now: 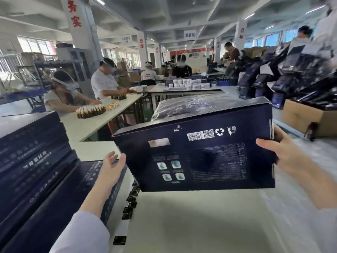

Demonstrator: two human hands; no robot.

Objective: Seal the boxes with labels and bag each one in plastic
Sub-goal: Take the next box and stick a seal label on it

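A dark blue box (197, 154) hangs tilted above the white table (182, 225), its printed back with barcode and small pictures facing me. My right hand (277, 152) grips its right end, thumb on the printed face and fingers behind. My left hand (113, 165) is open just beside the box's left edge, palm toward it, not plainly touching. A strip of small dark labels (130, 203) runs along the table below the box. Behind the box sits a stack of boxes wrapped in clear plastic (193, 105).
Piles of dark blue boxes (34, 161) fill the left side of the table. A brown carton (308, 117) stands at the right below a heap of dark bags (291, 73). Clear plastic sheeting (300, 183) lies at the right. Other people work at tables beyond.
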